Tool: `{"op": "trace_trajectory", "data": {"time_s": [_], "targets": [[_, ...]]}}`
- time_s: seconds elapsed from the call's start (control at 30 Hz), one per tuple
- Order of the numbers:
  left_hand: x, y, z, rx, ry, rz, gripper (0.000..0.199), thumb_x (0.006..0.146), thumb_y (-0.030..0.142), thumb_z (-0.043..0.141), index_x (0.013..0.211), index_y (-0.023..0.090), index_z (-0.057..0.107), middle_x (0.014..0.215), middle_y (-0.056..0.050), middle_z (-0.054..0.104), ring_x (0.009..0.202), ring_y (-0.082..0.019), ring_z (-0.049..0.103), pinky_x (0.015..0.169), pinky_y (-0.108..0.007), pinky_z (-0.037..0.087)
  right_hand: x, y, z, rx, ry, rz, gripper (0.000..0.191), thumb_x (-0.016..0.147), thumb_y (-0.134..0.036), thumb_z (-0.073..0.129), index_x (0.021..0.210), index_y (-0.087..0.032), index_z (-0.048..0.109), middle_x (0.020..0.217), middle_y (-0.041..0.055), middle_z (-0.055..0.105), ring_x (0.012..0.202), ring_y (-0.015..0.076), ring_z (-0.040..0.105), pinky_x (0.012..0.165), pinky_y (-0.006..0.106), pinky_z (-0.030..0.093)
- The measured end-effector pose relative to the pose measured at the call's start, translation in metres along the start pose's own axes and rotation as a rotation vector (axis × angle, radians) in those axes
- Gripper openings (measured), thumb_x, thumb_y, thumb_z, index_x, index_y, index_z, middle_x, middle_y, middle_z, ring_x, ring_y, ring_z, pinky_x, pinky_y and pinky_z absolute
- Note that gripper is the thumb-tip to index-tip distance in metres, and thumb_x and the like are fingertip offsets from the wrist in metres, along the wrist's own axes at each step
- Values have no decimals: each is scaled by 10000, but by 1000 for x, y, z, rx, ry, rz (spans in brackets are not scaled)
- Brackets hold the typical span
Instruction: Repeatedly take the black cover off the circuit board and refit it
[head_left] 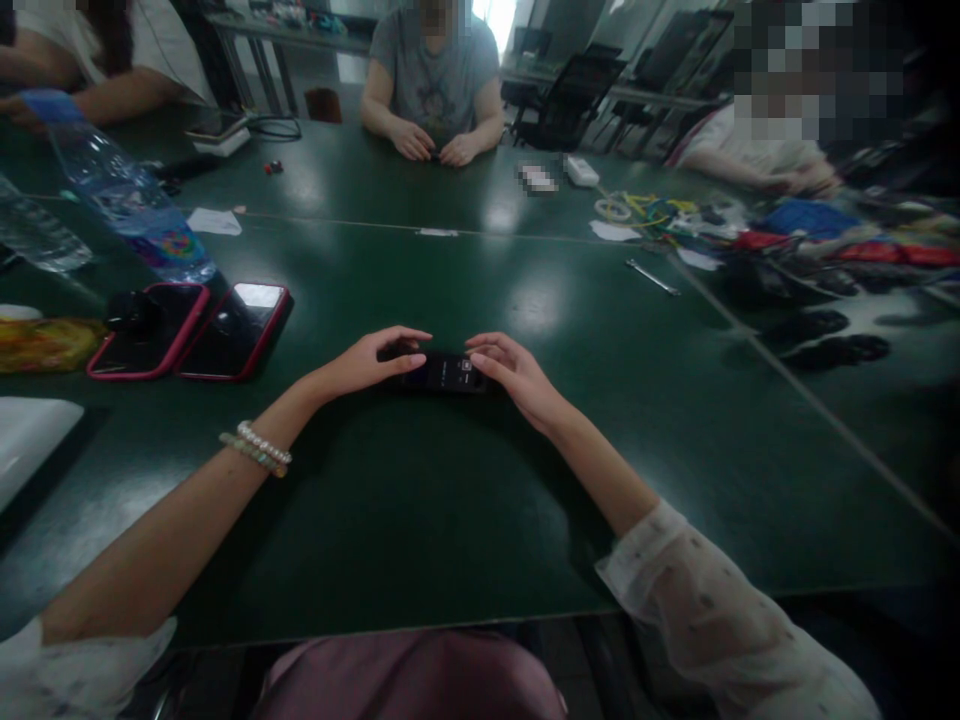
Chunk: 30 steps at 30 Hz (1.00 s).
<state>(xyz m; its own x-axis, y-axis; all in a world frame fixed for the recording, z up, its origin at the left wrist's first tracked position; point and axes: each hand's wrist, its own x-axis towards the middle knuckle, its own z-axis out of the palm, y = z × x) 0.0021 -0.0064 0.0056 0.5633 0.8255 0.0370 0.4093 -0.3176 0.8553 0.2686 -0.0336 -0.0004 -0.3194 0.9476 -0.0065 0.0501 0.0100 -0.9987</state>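
Observation:
A small black device that looks like a smartphone (442, 374) lies sideways in front of me, at or just above the green table top; I cannot tell which. White marks glow on the right part of its dark screen. My left hand (386, 358) is curved round its left end, thumb over the near side and fingers along the far edge. At the opposite end my right hand (510, 370) grips it in the same way, thumb by the lit marks. The ends of the device are partly hidden under my hands.
Two red-cased phones (236, 332) lie to the left, near a water bottle (150, 215) and a yellow packet (49, 345). A wrench (652, 277) lies at the right, before a heap of cables and cloth (810, 225). Across the green table (360, 520) sit several people.

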Motion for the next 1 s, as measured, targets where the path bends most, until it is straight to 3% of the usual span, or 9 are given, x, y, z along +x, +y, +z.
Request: {"op": "trace_trajectory", "data": {"time_s": [0.4,1.0], "targets": [[0,-2,-1,-65,-28,-9,525,940,570,558,1359,253,576,1364,-102,574,1229,-304,553,1016,-461,463,-1,0,2,0,12,-11,322,846,-439,722,1071,-245,596,1037,32,661,1002,198,624,866,349,496],[0,1,0,-135,-19,-8,491,938,552,580,1308,231,605,1328,-90,603,1190,-281,578,991,-430,476,-1,1,1,8,-6,-26,300,845,-433,722,1038,-242,595,978,17,644,955,184,614,849,333,479]]}}
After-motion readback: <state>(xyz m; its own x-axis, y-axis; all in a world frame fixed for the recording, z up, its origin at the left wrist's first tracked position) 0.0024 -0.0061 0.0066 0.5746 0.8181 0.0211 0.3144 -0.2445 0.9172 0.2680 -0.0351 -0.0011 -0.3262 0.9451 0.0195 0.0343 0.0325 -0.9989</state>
